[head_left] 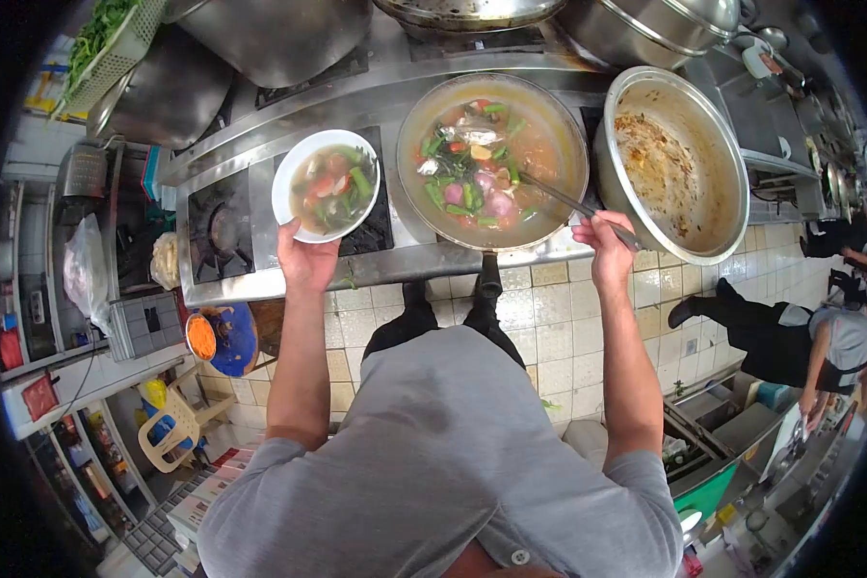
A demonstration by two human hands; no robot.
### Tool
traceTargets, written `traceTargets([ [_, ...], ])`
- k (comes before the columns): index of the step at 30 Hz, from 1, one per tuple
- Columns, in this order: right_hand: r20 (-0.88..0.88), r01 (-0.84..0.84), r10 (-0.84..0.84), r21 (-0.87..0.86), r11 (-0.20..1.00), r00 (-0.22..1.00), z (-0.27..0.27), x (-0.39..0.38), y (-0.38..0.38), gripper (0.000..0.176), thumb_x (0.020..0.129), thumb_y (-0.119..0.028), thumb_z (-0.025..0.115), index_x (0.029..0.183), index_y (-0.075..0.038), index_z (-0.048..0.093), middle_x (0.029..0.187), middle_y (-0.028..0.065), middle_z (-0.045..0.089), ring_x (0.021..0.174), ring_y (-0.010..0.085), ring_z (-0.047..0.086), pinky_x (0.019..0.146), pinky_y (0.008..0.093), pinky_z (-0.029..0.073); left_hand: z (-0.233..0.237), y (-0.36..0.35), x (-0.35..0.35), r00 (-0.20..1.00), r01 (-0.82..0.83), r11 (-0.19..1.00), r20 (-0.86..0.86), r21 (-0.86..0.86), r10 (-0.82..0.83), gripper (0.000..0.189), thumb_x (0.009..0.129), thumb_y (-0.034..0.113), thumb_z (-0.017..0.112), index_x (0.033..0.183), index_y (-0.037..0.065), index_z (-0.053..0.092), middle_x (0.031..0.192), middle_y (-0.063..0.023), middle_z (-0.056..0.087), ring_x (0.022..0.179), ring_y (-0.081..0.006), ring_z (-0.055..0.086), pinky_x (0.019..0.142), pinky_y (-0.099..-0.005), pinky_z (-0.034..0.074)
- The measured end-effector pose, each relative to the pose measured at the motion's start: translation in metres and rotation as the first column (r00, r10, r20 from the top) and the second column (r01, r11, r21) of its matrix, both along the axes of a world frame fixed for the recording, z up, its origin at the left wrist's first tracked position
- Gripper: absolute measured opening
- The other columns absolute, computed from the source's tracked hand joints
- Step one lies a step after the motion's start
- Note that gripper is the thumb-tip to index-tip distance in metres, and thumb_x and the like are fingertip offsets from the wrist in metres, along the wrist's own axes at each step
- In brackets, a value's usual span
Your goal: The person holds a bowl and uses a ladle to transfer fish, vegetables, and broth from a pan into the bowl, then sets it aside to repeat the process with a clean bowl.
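My left hand (pixel 306 258) grips the near edge of a white bowl (pixel 280 188), held up over the left side of the stove. In it is soup with green vegetable pieces, tomato and other chunks. Soup with green pods, tomato, purplish onion-like pieces, leaves and pale chunks fills a wide pan (pixel 409 135) on the burner in front of me. My right hand (pixel 607 246) is closed around the dark handle of a ladle (pixel 555 194). The ladle slants left into the pan, its head hidden in the soup.
A large metal pot (pixel 727 173) with brown residue stands right of the pan. Big pots (pixel 279 39) and a lidded pan (pixel 470 12) line the back. A bare burner (pixel 222 226) lies left. At right, a co-worker (pixel 790 332) stands near a counter.
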State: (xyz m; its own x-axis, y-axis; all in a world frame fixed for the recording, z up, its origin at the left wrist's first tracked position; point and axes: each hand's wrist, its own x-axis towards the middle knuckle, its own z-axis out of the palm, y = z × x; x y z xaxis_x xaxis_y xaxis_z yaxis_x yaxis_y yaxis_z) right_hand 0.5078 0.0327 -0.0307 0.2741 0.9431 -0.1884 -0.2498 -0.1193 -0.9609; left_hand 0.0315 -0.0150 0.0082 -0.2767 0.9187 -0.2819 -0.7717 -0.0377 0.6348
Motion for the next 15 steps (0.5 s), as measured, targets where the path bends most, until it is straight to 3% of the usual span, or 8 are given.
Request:
traceTargets([
  [7, -0.053, 0.098, -0.098, 0.01, 0.995, 0.994, 0.006, 0.008, -0.006, 0.017, 0.096, -0.005, 0.063, 0.11, 0.003, 0.058, 0.09, 0.0216, 0.07, 0.071, 0.0296, 0.073, 0.064, 0.0394, 0.064, -0.011, 0.001, 0.002, 0.997, 0.021, 0.999, 0.08, -0.035, -0.018, 0.063, 0.09, 0.026, 0.061, 0.148, 0.006, 0.046, 0.144, -0.013, 0.057, 0.132, -0.0309, 0.056, 0.111, -0.0502, 0.046],
  [11, 0.011, 0.137, -0.137, 0.03, 0.99, 0.99, 0.002, 0.027, -0.013, 0.019, 0.097, -0.009, 0.065, 0.112, 0.001, 0.061, 0.093, 0.0202, 0.071, 0.075, 0.029, 0.073, 0.068, 0.0402, 0.064, -0.048, -0.005, -0.014, 0.976, 0.081, 0.997, 0.203, -0.008, -0.078, 0.054, 0.093, 0.028, 0.058, 0.142, 0.005, 0.052, 0.137, -0.0123, 0.063, 0.126, -0.03, 0.061, 0.107, -0.0479, 0.05],
  [15, 0.13, 0.051, -0.07, 0.142, 0.989, 0.989, 0.006, 0.025, -0.018, 0.019, 0.098, -0.011, 0.065, 0.112, 0.002, 0.061, 0.096, 0.0199, 0.071, 0.081, 0.0273, 0.073, 0.073, 0.0397, 0.063, -0.082, -0.019, -0.036, 0.983, -0.14, 0.988, 0.109, -0.07, 0.147, 0.05, 0.096, 0.031, 0.058, 0.139, 0.003, 0.054, 0.134, -0.0128, 0.063, 0.122, -0.0271, 0.062, 0.101, -0.0451, 0.054],
])
